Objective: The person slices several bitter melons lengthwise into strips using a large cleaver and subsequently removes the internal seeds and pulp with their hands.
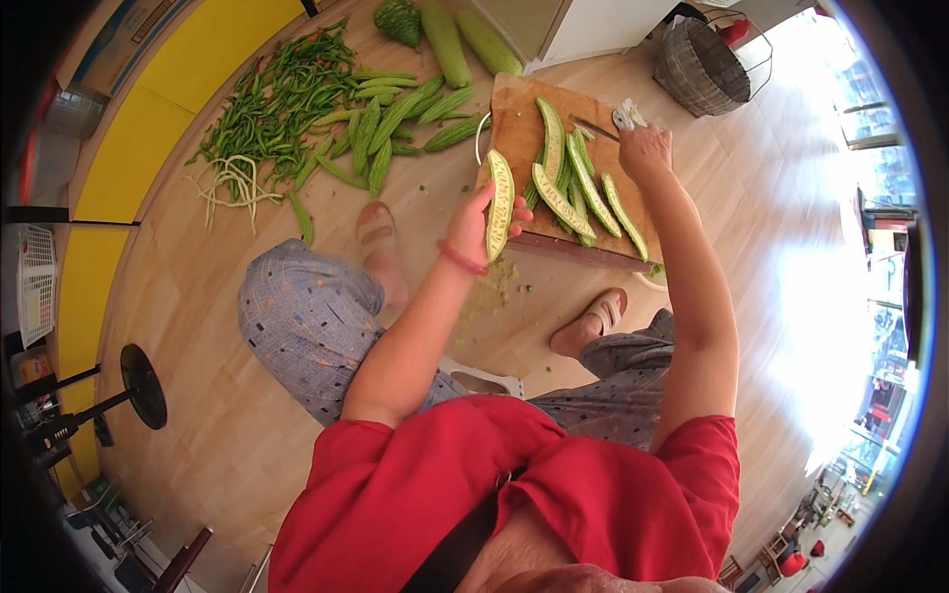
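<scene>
Wore a soft red shirt (pixel 425 484), held a long, seedy gourd half (pixel 498 203) in left hand (pixel 469 229) beside the flat wooden board (pixel 517 111), and gripped a thin knife (pixel 594 127) in right hand (pixel 646 154).

Big messy heap of green chili peppers (pixel 282 99) on the wood-look floor (pixel 188 415), some pale long beans (pixel 235 181) right by it. Woven basket (pixel 697 74) over at upper right, yellow panels (pixel 129 158) and a white plastic crate (pixel 38 282) along the left.
</scene>
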The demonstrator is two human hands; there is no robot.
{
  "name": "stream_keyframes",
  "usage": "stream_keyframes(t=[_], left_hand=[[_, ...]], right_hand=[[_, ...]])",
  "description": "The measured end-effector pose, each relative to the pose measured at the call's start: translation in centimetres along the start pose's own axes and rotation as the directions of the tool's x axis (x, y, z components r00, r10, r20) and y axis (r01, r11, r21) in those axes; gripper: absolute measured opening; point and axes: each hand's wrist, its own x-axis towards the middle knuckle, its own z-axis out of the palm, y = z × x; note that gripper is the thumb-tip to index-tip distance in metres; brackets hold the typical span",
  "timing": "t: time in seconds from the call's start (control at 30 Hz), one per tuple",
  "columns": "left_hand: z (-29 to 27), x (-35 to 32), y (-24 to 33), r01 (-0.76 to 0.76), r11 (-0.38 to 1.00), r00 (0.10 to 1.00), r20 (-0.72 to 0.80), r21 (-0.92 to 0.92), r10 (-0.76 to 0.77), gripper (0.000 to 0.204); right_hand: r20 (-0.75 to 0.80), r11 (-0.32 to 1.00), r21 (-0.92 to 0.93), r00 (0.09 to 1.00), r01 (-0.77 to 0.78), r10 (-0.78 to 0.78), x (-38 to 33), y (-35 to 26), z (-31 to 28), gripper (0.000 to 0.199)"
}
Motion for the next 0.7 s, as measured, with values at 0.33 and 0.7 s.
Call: stream_keyframes(t=[0.33, 0.7], left_hand=[[-0.2, -1.3, -0.4, -0.001, 0.995, 0.996, 0.085, 0.104, -0.008, 0.033], [1.8, -3.8, -3.1, 0.002, 0.947, 1.000, 0.020, 0.321, -0.008, 0.023]], right_hand=[[0.332, 0.271, 0.926, 0.908, -0.262, -0.257, -17.4, -5.6, -4.2, 0.024], [0.308, 0.046, 0.951, 0.920, -0.306, -0.244, -20.2, -12.3, -2.0, 0.024]])
